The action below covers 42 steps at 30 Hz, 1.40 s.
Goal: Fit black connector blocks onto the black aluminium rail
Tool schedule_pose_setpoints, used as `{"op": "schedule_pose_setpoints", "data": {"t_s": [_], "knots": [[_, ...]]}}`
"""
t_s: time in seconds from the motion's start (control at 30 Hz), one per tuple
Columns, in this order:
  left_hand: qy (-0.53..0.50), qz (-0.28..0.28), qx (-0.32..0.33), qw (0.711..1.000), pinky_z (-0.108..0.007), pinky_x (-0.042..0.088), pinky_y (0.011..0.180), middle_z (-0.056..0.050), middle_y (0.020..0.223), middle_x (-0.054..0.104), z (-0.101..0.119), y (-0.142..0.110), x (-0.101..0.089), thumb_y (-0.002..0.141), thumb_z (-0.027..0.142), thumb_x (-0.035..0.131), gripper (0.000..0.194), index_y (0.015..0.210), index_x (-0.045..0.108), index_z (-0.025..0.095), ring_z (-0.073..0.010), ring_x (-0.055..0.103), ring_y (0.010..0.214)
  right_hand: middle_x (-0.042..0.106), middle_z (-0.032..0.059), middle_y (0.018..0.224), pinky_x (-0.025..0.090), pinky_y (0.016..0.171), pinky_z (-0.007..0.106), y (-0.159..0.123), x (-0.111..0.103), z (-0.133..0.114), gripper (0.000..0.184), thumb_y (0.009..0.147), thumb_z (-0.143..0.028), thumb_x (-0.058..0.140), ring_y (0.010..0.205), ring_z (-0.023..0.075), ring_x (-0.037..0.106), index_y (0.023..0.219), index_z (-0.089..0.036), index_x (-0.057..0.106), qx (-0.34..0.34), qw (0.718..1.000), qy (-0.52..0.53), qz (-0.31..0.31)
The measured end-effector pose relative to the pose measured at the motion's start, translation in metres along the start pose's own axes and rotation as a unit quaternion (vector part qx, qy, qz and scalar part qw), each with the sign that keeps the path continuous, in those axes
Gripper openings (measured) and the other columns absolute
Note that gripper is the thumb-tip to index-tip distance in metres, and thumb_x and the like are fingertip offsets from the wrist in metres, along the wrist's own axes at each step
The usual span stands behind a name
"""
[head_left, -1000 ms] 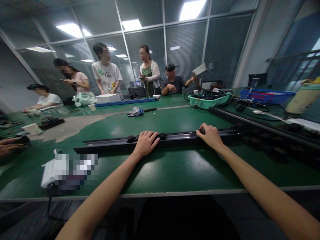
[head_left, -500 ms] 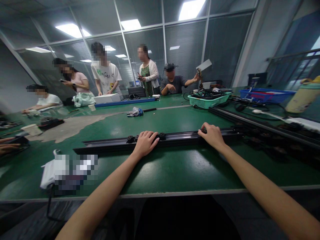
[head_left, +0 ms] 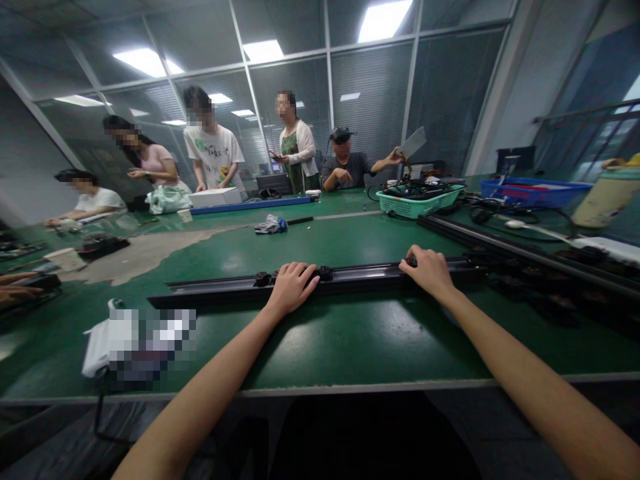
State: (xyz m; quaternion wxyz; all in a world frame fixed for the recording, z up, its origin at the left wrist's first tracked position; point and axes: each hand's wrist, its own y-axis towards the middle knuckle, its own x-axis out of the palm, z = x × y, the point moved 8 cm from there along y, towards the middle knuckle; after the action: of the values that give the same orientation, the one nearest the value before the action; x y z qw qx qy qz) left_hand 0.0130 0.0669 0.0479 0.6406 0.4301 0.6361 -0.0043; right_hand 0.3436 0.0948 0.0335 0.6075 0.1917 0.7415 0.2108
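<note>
A long black rail (head_left: 370,273) lies crosswise on the table before me. My left hand (head_left: 294,287) is draped over its middle, fingers curled across the top and thumb along the near side. Small black round parts sit on the rail on both sides of that hand, one black wheel-like part (head_left: 325,272) to its right and another to its left. Toward the rail's right end, my right hand (head_left: 429,270) pinches a small black round part (head_left: 411,262) between thumb and fingers. My palm and fingers partly hide it.
The green table (head_left: 350,347) carries a white device (head_left: 97,347) at left. Beyond the rail lie gloves (head_left: 271,225) and a green basket (head_left: 420,203) of cables. Another long black rail (head_left: 525,250) slants at right, near more black parts. Several people are around the table.
My right hand has shifted very slightly to the right along the rail. My left hand stays in place. Across the table, a person's raised hand has tilted the light panel it holds.
</note>
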Motion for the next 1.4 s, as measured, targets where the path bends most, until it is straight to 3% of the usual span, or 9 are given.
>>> {"op": "schedule_pose_setpoints", "data": {"t_s": [1.4], "knots": [[-0.002, -0.002, -0.004, 1.000, -0.042, 0.038, 0.098, -0.010, 0.115, 0.063, 0.0005, 0.0006, -0.0015, 0.102, 0.045, 0.034, 0.041, 0.127, 0.057, 0.022, -0.0245, 0.053, 0.109, 0.064, 0.0081, 0.082, 0.030, 0.071, 0.034, -0.0010, -0.0023, 0.0086, 0.021, 0.086, -0.042, 0.049, 0.080, 0.0252, 0.056, 0.087, -0.021, 0.053, 0.019, 0.999, -0.027, -0.009]]}}
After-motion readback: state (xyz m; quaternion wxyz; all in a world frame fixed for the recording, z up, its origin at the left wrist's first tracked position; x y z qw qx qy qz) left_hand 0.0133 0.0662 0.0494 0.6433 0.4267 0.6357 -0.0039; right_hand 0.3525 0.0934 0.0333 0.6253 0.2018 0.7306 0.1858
